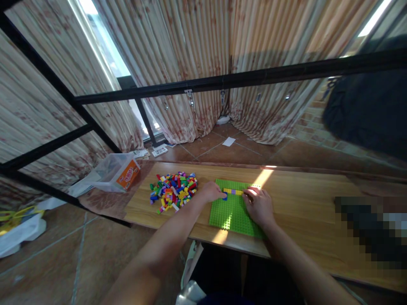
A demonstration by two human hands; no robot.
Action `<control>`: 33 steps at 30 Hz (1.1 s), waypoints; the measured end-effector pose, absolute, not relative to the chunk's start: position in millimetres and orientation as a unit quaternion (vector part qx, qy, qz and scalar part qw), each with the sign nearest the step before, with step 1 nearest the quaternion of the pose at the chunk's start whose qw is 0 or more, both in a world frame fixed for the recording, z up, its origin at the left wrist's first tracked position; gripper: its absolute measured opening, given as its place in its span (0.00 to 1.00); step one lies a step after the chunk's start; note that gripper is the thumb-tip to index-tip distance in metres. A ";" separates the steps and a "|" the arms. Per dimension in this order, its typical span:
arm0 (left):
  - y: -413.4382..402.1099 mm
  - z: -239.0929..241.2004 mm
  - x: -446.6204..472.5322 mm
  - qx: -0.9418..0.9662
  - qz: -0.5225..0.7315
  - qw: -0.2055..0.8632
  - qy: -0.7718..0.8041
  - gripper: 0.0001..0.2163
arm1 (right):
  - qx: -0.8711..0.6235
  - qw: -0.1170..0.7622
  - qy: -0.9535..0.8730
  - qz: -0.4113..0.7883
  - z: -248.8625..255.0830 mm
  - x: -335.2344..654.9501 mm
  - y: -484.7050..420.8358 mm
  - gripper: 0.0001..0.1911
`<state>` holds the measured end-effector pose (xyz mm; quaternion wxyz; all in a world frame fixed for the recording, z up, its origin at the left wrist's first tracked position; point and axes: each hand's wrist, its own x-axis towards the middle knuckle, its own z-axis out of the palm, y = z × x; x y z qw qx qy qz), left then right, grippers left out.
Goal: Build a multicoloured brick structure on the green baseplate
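A green studded baseplate [233, 214] lies on the wooden table in front of me. Across its upper part runs a row of yellow bricks [237, 192] with a purple one among them. My left hand [212, 192] reaches over the plate's left edge, its fingers closed on a blue brick [225, 196] at the left end of the row. At the right end, my right hand [259, 205] rests over the plate with bent fingers touching the row. Whatever lies under those fingers is hidden.
A heap of mixed toy bricks [178, 190] spreads over the table's left part. Beyond that end stands a clear plastic bin [116, 169] with an orange label. A black metal rail [206, 84] crosses above, before curtains. The table [302, 212] extends right, toward a blurred dark patch.
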<state>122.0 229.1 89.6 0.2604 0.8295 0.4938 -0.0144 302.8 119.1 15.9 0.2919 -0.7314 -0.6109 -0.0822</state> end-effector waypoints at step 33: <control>171.6 77.7 113.9 0.828 0.102 0.204 0.513 0.21 | -0.720 0.273 -0.629 -0.112 6.2 307.0 118.4 0.18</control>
